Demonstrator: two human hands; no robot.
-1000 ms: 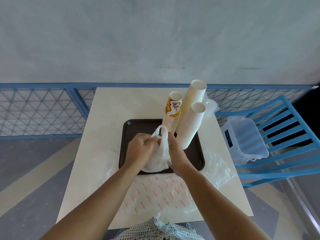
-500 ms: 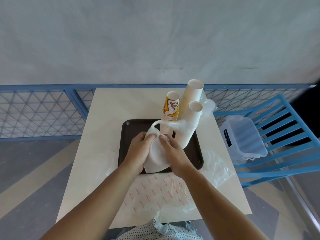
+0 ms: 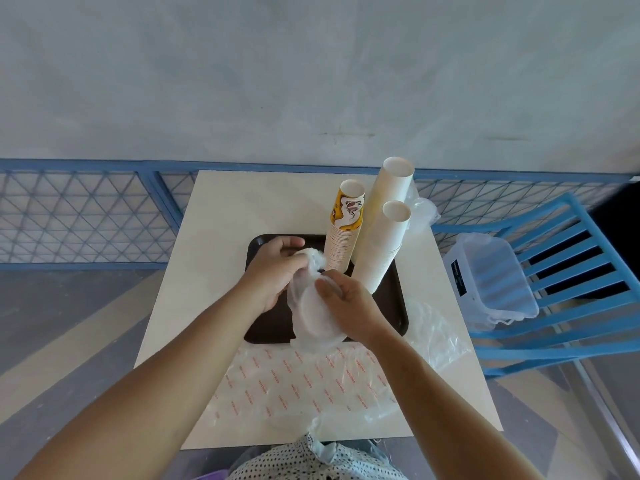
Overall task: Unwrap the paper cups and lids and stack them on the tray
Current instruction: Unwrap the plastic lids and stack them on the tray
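Over the dark brown tray (image 3: 263, 327) I hold a plastic bag of white lids (image 3: 313, 317). My left hand (image 3: 273, 268) grips the bunched top of the bag. My right hand (image 3: 346, 306) holds the lid stack through the plastic on its right side. Behind, on the tray, stand a stack of yellow printed paper cups (image 3: 344, 233) and two taller stacks of plain white cups (image 3: 388, 233), all leaning toward the back right.
Empty clear wrappers, one with red print (image 3: 304, 386), lie on the white table (image 3: 225, 209) in front of and right of the tray. A clear plastic bin (image 3: 491, 282) sits on a blue chair (image 3: 571, 271) at right. A blue mesh fence (image 3: 86, 216) runs behind.
The bag's top, stretched up toward the cups before, is now bunched in my left hand, which moved up and back. My right hand shifted onto the lid stack's side.
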